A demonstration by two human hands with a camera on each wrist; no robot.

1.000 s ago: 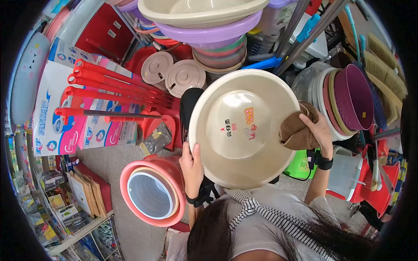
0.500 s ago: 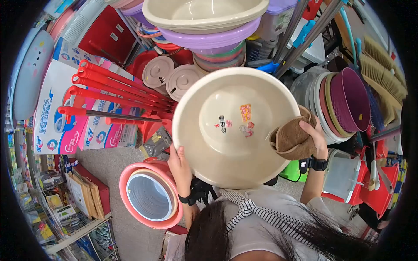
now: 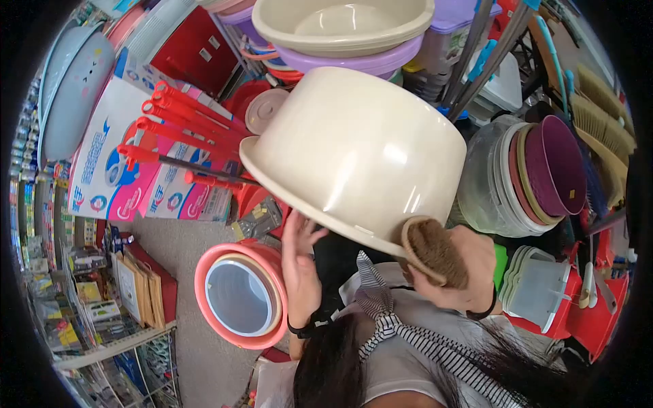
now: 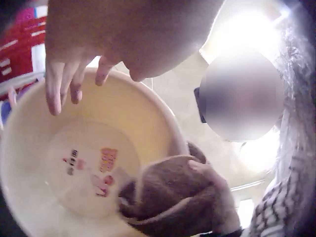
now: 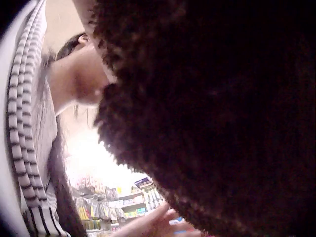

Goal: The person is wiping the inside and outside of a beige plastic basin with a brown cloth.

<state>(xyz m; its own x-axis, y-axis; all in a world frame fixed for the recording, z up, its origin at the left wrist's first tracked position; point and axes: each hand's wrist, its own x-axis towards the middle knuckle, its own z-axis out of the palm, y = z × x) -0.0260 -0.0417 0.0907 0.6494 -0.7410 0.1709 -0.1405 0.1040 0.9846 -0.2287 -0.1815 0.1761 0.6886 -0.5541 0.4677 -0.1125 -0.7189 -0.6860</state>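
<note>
The cream basin (image 3: 367,149) is tilted in the head view, its outer wall facing up and its rim toward the person. My right hand (image 3: 462,268) grips the rim together with a brown cloth (image 3: 442,255). In the left wrist view the cloth (image 4: 168,192) lies bunched over the rim, and printed marks show on the basin's inner bottom (image 4: 94,168). My left hand (image 3: 301,272) is just below the rim's left part, fingers extended; whether it touches the rim I cannot tell. Dark cloth fills most of the right wrist view (image 5: 212,113).
A pink bucket (image 3: 203,299) with nested baskets stands on the floor at left. Red-handled poles (image 3: 183,129) and boxes (image 3: 92,160) are behind it. More basins (image 3: 340,44) are stacked ahead; purple tubs (image 3: 554,163) and brushes (image 3: 602,129) stand at right.
The basin has tipped from showing its inside to showing its outer wall. My left hand has come off its side of the rim and moved right; the right hand has turned with the cloth.
</note>
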